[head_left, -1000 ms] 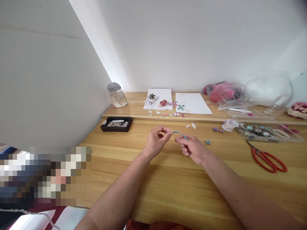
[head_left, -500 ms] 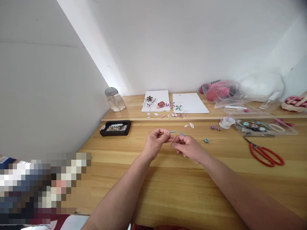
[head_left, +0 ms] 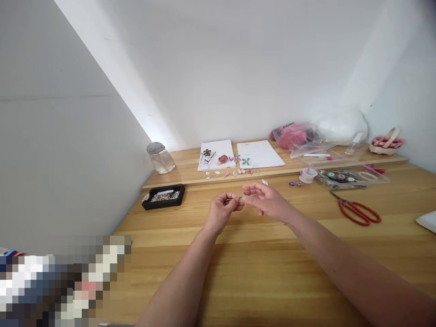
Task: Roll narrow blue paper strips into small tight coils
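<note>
A thin blue strand (head_left: 241, 197) is pinched between the thumb and fingers of my left hand (head_left: 221, 210). Only a short bit of it shows; the rest is hidden by my hands. Just to the right, my right hand (head_left: 267, 202) has its thumb tip by the strand, while its fingers are stretched out and apart from the thumb. Beyond my hands, a white petal-shaped piece (head_left: 265, 182) lies on the table. Several small petal pieces (head_left: 235, 173) line the edge of the raised shelf, near a green flower (head_left: 245, 161) and a red flower (head_left: 223, 159).
Red-handled scissors (head_left: 359, 212) lie at the right, below a clear plastic box (head_left: 352, 177) of thread spools. A white spool (head_left: 308, 175) stands beside it. At the left are a black tray (head_left: 163, 196) of beads and a lidded jar (head_left: 161, 159). White paper (head_left: 260, 154) lies behind.
The blue strand no longer arcs openly between my hands. My right hand has loosened its curled grip and spread its fingers. The whole view has swung to the right.
</note>
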`<action>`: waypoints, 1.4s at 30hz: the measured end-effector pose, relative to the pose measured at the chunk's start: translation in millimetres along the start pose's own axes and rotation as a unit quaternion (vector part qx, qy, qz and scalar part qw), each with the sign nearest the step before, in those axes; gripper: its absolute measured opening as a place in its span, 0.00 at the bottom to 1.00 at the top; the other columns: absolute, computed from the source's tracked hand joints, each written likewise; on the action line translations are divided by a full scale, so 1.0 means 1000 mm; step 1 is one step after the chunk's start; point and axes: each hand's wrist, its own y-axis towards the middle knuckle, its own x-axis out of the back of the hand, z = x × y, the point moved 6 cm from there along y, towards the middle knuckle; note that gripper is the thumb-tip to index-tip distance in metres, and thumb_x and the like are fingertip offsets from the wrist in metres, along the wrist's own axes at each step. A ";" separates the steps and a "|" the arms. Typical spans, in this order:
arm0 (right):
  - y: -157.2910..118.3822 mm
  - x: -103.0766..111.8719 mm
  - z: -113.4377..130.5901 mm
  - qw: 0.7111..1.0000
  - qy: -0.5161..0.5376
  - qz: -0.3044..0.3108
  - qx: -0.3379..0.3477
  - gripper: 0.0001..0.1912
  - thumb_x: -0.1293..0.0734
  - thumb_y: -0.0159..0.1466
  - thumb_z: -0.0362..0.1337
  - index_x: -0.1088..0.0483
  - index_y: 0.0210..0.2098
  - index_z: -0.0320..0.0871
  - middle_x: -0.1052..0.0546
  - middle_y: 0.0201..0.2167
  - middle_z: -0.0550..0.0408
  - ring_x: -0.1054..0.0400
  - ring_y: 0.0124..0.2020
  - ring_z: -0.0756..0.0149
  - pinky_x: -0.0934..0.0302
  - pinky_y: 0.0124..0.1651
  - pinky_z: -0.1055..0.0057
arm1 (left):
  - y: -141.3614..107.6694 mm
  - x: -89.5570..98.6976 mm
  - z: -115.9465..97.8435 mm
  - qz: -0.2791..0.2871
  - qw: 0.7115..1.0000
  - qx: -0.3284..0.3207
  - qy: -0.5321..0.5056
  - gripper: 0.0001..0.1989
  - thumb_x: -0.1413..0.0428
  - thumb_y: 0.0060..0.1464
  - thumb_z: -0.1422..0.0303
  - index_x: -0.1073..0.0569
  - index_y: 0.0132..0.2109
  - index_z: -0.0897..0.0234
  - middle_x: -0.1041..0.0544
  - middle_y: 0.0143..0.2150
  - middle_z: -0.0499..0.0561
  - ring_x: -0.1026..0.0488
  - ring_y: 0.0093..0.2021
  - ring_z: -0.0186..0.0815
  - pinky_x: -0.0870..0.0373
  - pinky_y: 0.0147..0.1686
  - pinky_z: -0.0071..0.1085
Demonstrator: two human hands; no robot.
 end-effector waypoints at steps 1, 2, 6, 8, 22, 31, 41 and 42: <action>-0.001 0.003 0.002 1.000 -0.010 -0.016 0.009 0.22 0.28 0.56 0.47 0.29 0.47 0.45 0.26 0.49 0.47 0.29 0.42 0.61 0.37 0.24 0.76 | 0.000 -0.001 0.000 0.000 1.000 0.004 0.001 0.17 0.35 0.46 0.60 0.28 0.35 0.68 0.21 0.30 0.52 0.23 0.32 0.32 0.25 0.41 0.31; -0.002 0.007 0.005 0.999 -0.017 -0.032 0.022 0.21 0.27 0.55 0.47 0.28 0.45 0.45 0.25 0.46 0.48 0.29 0.40 0.63 0.37 0.26 0.76 | -0.001 -0.002 0.001 0.001 1.000 0.008 0.002 0.17 0.35 0.46 0.59 0.28 0.35 0.68 0.21 0.30 0.52 0.22 0.32 0.32 0.25 0.41 0.31; -0.011 0.022 0.011 0.996 -0.008 -0.077 0.043 0.18 0.29 0.55 0.49 0.26 0.38 0.43 0.24 0.32 0.53 0.33 0.28 0.69 0.43 0.24 0.75 | -0.003 -0.006 0.003 0.018 1.000 0.010 0.002 0.18 0.35 0.46 0.58 0.28 0.36 0.67 0.21 0.30 0.51 0.22 0.33 0.33 0.25 0.41 0.31; -0.016 0.030 0.007 0.996 0.005 -0.088 0.028 0.18 0.30 0.56 0.52 0.27 0.33 0.42 0.27 0.25 0.55 0.37 0.23 0.71 0.49 0.20 0.76 | -0.003 -0.007 0.004 0.024 1.000 0.008 0.006 0.18 0.35 0.46 0.58 0.28 0.35 0.67 0.21 0.30 0.52 0.22 0.33 0.33 0.25 0.40 0.31; -0.020 0.030 -0.012 0.999 -0.017 -0.035 0.016 0.20 0.32 0.58 0.51 0.23 0.39 0.42 0.23 0.31 0.51 0.32 0.30 0.66 0.43 0.26 0.72 | -0.006 -0.018 0.016 0.075 0.994 0.022 0.075 0.16 0.36 0.47 0.58 0.28 0.34 0.67 0.22 0.29 0.51 0.25 0.29 0.32 0.27 0.35 0.29; -0.026 0.016 -0.021 0.996 -0.076 -0.020 0.046 0.12 0.32 0.58 0.44 0.23 0.33 0.42 0.20 0.32 0.52 0.29 0.33 0.62 0.37 0.39 0.66 | -0.010 -0.025 0.016 0.086 0.993 0.040 0.075 0.17 0.36 0.46 0.59 0.28 0.34 0.68 0.24 0.29 0.50 0.25 0.30 0.32 0.27 0.35 0.29; -0.028 0.020 -0.025 0.996 -0.074 -0.028 0.050 0.11 0.32 0.58 0.44 0.23 0.31 0.43 0.20 0.30 0.54 0.28 0.32 0.63 0.37 0.37 0.68 | -0.013 -0.029 0.016 0.092 0.992 0.047 0.066 0.17 0.36 0.48 0.59 0.28 0.35 0.70 0.23 0.30 0.52 0.26 0.29 0.30 0.27 0.34 0.28; -0.028 0.020 -0.026 0.995 -0.074 -0.030 0.052 0.11 0.32 0.58 0.44 0.23 0.31 0.43 0.20 0.30 0.54 0.28 0.32 0.63 0.37 0.37 0.68 | -0.014 -0.029 0.017 0.088 0.993 0.052 0.060 0.17 0.36 0.48 0.59 0.28 0.35 0.70 0.23 0.29 0.52 0.26 0.29 0.30 0.27 0.34 0.28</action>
